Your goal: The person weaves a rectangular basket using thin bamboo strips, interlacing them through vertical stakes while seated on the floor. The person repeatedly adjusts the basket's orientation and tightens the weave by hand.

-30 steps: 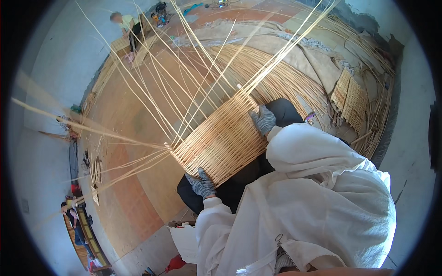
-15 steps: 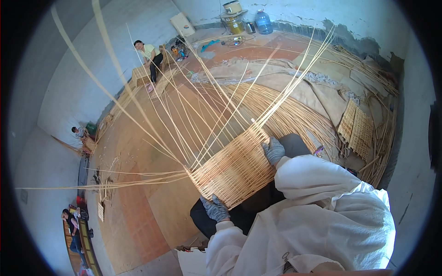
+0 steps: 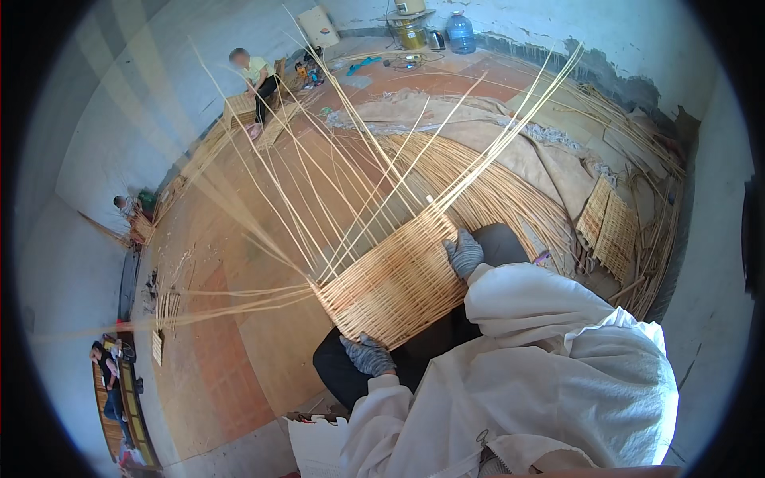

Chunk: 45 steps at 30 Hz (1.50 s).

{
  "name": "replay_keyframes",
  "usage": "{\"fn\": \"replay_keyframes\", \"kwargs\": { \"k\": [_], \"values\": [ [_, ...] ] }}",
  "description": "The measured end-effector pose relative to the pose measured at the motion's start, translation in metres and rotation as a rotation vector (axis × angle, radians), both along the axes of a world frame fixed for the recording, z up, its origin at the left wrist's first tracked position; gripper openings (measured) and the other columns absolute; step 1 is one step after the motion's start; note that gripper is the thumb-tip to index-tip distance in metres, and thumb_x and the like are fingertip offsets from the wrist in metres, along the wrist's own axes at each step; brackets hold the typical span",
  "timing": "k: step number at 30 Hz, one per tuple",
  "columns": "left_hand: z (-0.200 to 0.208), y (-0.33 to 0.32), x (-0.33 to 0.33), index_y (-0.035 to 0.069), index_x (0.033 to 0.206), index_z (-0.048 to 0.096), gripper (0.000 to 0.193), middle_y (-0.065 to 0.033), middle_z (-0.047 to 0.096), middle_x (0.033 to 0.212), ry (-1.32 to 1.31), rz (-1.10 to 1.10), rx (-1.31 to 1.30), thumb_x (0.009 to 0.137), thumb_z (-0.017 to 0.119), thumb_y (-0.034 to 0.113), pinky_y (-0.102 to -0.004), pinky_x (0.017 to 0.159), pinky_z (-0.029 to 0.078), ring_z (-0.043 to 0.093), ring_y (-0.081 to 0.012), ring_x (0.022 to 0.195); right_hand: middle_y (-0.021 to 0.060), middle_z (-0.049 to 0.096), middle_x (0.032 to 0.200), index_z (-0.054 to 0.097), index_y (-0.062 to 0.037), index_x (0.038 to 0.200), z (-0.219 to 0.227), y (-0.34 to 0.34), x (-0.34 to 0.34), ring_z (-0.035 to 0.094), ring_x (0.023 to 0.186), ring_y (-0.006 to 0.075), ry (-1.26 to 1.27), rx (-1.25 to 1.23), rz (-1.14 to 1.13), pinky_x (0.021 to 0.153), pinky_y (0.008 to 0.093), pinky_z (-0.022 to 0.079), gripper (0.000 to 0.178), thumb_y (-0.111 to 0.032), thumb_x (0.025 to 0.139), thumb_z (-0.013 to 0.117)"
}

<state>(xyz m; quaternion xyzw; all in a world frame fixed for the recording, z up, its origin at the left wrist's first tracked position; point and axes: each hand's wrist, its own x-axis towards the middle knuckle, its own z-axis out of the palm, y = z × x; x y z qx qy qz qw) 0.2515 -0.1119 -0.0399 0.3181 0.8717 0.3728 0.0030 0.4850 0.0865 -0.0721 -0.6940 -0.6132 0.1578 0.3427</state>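
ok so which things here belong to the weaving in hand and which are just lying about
Belongs:
woven panel, held at its edges by the gloved left hand and right hand
long strands sticking out from it
loose canes on the floor, probably its material

Lying about:
blue bottle by the wall
beige cloth
woven pieces on the right, seemingly set aside

The left hand [image 3: 368,355] grips lower in view than the right hand [image 3: 464,254] (both gray-gloved), white-sleeved arms [image 3: 522,303] extended forward.

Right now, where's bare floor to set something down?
Reddish floor between the left knee and the small tan piece looks bare. Crowded: beyond and right of the woven panel, with piled canes, cloth and flat woven pieces.
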Motion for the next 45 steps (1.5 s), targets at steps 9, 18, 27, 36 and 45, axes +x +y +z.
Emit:
{"fn": "replay_keyframes", "kwargs": {
  "k": [9, 18, 27, 36, 45],
  "values": [
    [-0.005, 0.001, -0.007, -0.001, 0.129, 0.037, 0.063, -0.0230, 0.053, 0.113, 0.045, -0.008, 0.054, 0.088, 0.041, 0.047, -0.0406, 0.085, 0.043, 0.053, -0.0370, 0.099, 0.0251, 0.055, 0.109, 0.048, 0.0051, 0.117, 0.001, 0.004, 0.001, 0.054, 0.099, 0.0384, -0.023, -0.001, 0.021, 0.086, 0.0420, 0.043, 0.062, -0.047, 0.083, 0.051],
    [-0.013, 0.003, -0.012, 0.000, 0.130, 0.036, 0.060, -0.0220, 0.053, 0.115, 0.097, 0.007, 0.082, 0.089, 0.042, 0.043, -0.0396, 0.088, 0.042, 0.052, -0.0367, 0.104, 0.0246, 0.051, 0.117, 0.045, 0.0025, 0.121, 0.000, 0.011, 0.000, 0.050, 0.107, 0.0363, 0.003, -0.050, 0.062, 0.091, 0.0413, 0.040, 0.065, -0.050, 0.083, 0.049],
    [0.255, -0.015, -0.079, -0.003, 0.131, 0.035, 0.057, -0.0179, 0.040, 0.133, -0.404, -0.619, 0.962, 0.092, 0.041, 0.038, -0.0389, 0.102, 0.030, 0.038, -0.0288, 0.123, 0.0148, 0.048, 0.123, 0.045, -0.0009, 0.123, 0.340, -0.071, 0.051, 0.045, 0.112, 0.0268, 1.324, 0.585, 0.363, 0.099, 0.0336, 0.033, 0.065, -0.054, 0.084, 0.047],
    [0.138, -0.071, -0.099, -0.001, 0.132, 0.034, 0.070, -0.0211, 0.034, 0.136, -0.023, -0.108, 0.265, 0.088, 0.035, 0.053, -0.0397, 0.106, 0.022, 0.029, -0.0343, 0.127, 0.0105, 0.056, 0.101, 0.052, 0.0017, 0.111, 0.279, -0.007, 0.083, 0.054, 0.091, 0.0172, 1.360, 0.573, 0.516, 0.082, 0.0269, 0.044, 0.028, -0.014, 0.089, 0.046],
    [-0.040, -0.071, -0.128, -0.006, 0.124, 0.043, 0.082, -0.0269, 0.042, 0.127, 0.069, 0.125, -0.082, 0.081, 0.039, 0.065, -0.0396, 0.100, 0.032, 0.037, -0.0400, 0.120, 0.0262, 0.059, 0.088, 0.059, -0.0001, 0.093, 0.021, -0.011, 0.118, 0.057, 0.086, 0.0412, -0.092, -0.150, -0.077, 0.079, 0.0465, 0.043, 0.054, -0.048, 0.089, 0.035]
  ]
}}
